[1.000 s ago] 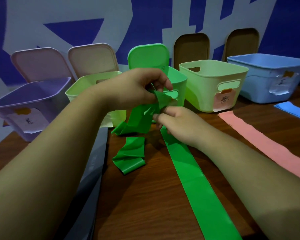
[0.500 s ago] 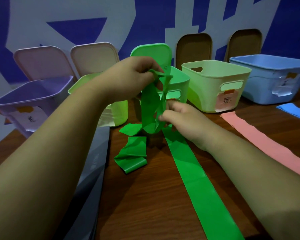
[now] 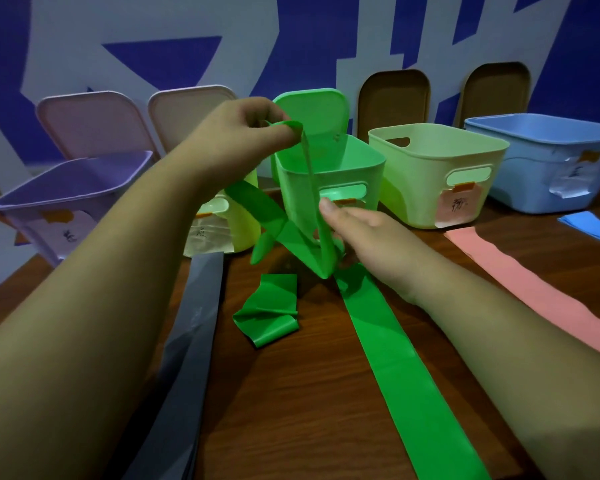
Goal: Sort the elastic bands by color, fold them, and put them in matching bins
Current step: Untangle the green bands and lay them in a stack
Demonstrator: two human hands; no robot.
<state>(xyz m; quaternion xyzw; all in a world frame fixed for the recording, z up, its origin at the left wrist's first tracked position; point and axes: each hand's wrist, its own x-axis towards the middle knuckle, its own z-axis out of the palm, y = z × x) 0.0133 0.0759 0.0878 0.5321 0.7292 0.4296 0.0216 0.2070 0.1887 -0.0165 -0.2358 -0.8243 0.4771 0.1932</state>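
Far left of frame: lilac plastic bin [image 3: 73,188], white label on its front. Below it, a grey elastic band [image 3: 194,327] is laid flat along the brown wooden desk [image 3: 302,410], running to the lower left edge.

Left of centre: a pale yellow-green bin [image 3: 238,220], half hidden by the forearm. Left hand [image 3: 243,133] is raised at upper centre; one end of the bright green elastic band [image 3: 388,358] is pinched between thumb and fingers.

Centre: the band hangs in front of the green plastic bin [image 3: 329,168], is bent into a loose fold just above the desk, and trails flat toward the bottom edge. Another crumpled length lies left of the fold.

Right hand [image 3: 371,233] is at the fold, thumb up against the hanging strip, fingers curled round the band.

Right: light green bin with pink label [image 3: 437,168], pink band [image 3: 520,282] flat on the desk, blue bin [image 3: 548,157], blue band [image 3: 593,226] at the edge.
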